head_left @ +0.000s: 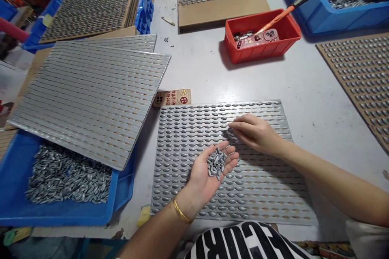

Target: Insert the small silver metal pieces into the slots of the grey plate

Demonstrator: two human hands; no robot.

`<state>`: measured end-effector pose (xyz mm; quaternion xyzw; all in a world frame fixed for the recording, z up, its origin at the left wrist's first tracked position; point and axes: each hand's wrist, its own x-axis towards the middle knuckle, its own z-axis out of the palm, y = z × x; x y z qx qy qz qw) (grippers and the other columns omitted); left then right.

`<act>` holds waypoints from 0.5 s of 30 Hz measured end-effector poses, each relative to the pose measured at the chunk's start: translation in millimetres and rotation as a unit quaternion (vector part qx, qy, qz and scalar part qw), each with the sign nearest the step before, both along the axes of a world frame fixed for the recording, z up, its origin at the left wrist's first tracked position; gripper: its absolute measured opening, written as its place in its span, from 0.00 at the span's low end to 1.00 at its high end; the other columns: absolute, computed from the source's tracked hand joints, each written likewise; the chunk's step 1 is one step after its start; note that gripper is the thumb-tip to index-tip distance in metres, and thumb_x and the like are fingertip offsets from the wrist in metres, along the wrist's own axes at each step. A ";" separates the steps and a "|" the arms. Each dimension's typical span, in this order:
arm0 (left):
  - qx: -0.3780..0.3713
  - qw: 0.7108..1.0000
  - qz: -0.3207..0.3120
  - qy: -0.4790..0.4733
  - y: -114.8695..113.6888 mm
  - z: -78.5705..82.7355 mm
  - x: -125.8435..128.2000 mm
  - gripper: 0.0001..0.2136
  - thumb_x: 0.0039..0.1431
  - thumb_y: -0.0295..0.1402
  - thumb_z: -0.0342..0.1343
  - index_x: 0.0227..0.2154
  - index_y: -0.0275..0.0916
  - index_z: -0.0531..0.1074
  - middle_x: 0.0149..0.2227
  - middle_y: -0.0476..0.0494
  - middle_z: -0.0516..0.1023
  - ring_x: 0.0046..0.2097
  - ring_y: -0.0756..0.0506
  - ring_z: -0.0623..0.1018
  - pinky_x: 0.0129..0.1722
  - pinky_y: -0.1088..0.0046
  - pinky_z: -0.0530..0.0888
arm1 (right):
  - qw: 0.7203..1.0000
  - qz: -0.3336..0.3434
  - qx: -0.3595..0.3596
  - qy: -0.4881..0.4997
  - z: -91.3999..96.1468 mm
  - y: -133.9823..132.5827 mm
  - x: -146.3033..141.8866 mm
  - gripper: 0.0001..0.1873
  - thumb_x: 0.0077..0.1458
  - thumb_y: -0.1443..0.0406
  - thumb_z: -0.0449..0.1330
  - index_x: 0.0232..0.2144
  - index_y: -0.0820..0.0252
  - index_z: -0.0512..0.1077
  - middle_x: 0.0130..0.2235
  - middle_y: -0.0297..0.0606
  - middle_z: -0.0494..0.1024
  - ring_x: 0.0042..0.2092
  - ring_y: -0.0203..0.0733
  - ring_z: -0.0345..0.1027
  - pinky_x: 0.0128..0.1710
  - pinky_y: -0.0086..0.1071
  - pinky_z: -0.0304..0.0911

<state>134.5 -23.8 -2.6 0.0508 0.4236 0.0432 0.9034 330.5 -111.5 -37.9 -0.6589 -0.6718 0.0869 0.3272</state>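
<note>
My left hand (209,170) is held palm up over the near middle of a grey metal plate (258,194) with rows of oval pockets, and it cups a small heap of grey oval metal pieces (216,163). My right hand (253,131) rests fingers-down on the plate's upper middle, fingertips pinched together at a pocket; what they pinch is too small to make out. Many pockets on the plate hold pieces. A gold bangle sits on my left wrist.
A blue bin (60,210) of loose grey pieces stands at the left, with ribbed metal plates (91,93) leaning over it. A red tray (261,34) holding an orange-handled tool sits beyond. Cardboard sheets of filled pieces (361,77) lie right and far.
</note>
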 end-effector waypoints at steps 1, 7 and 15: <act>0.001 1.000 0.002 -0.001 -0.9 -0.3 0.7 0.14 0.60 0.33 0.54 0.45 0.28 0.75 0.43 0.33 0.79 0.45 0.39 0.79 0.50 0.61 0.75 | 1.000 0.011 0.001 0.018 8.3 0.1 -6.5 0.15 0.61 0.68 0.54 0.51 0.59 0.69 0.44 0.45 0.74 0.44 0.44 0.68 0.41 0.38 0.67; 0.031 0.998 0.040 0.035 -8.1 1.9 6.8 0.07 0.61 0.29 0.54 0.36 0.36 0.77 0.40 0.44 0.80 0.41 0.47 0.78 0.47 0.62 0.77 | 0.994 0.078 -0.079 0.011 34.3 0.7 -38.4 0.11 0.63 0.64 0.54 0.45 0.59 0.73 0.37 0.43 0.73 0.39 0.43 0.64 0.35 0.35 0.62; 0.067 0.997 0.000 0.050 -13.7 -0.8 5.8 0.06 0.57 0.29 0.57 0.36 0.37 0.78 0.45 0.44 0.79 0.47 0.46 0.77 0.48 0.66 0.76 | 0.983 0.010 -0.133 0.124 37.6 -6.4 -44.8 0.05 0.60 0.69 0.54 0.35 0.59 0.70 0.32 0.36 0.73 0.34 0.38 0.65 0.32 0.30 0.60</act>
